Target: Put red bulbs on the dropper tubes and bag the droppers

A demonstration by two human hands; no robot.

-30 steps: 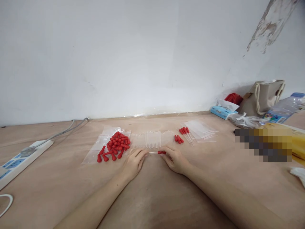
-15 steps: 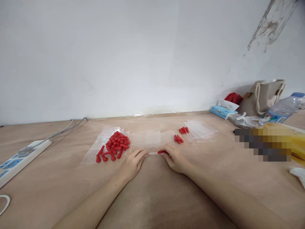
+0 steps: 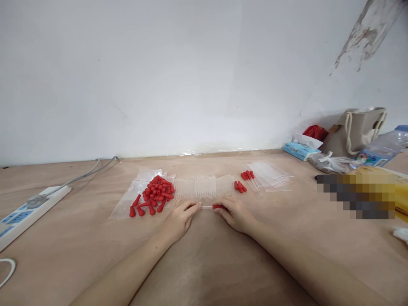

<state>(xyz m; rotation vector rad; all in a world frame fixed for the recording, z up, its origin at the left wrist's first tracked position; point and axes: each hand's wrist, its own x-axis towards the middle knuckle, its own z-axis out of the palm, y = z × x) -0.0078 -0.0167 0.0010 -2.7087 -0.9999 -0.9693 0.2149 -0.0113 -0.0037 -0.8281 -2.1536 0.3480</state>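
Observation:
Between my hands lies a clear glass dropper tube [image 3: 206, 207], level and close over the table. My left hand [image 3: 181, 219] pinches its left end. My right hand [image 3: 236, 214] is closed on a red rubber bulb [image 3: 218, 206], whose open end meets the tube's right end; how far the tube sits inside cannot be made out. Just beyond my hands, a row of clear glass tubes [image 3: 205, 187] lies side by side. A heap of red rubber bulbs [image 3: 157, 191] rests on plastic bags to the left. Several loose bulbs [image 3: 240, 187] lie right of the row.
Droppers with red bulbs [image 3: 248, 175] lie beside clear zip bags [image 3: 270, 174]. At far left is a power strip [image 3: 35, 208] with a grey cable. On the right are a tissue box [image 3: 301, 149], a cloth bag [image 3: 360, 131], a plastic bottle [image 3: 387, 146] and a yellow package [image 3: 376, 182].
The view has shifted slightly. My hands still hold the tube and the bulb end to end, and the bulb now lines up straighter with the tube.

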